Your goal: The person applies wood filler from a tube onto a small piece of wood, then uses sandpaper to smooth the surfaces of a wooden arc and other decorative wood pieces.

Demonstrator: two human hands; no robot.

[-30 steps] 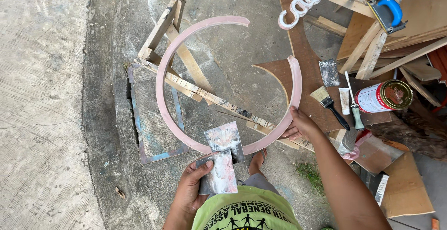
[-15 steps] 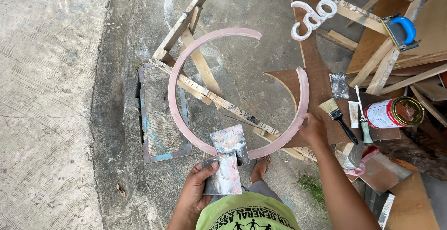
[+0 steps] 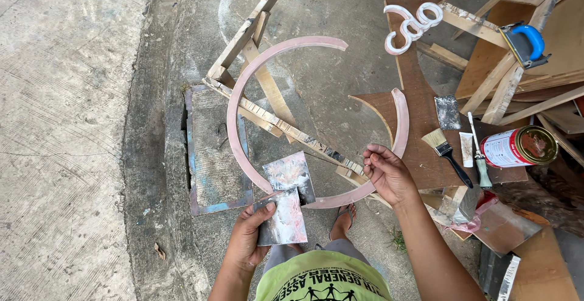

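My right hand grips the lower right part of a large pink C-shaped ring, which lies over a wooden frame. The ring's gap faces the upper right. My left hand holds two flat metal scrapers smeared with pinkish-white filler, their blades overlapping just inside the ring's bottom arc. My sandalled foot shows below the ring.
On a brown board to the right lie a paintbrush, a small scraper, a tube and an open tin. A white curly cut-out, a blue-handled tool, stacked planks and a metal drain cover surround the spot.
The view has shifted, so everything sits further right and lower in frame. My right hand keeps hold of the ring, fingers now curled more over its edge. The left hand still holds the scrapers.
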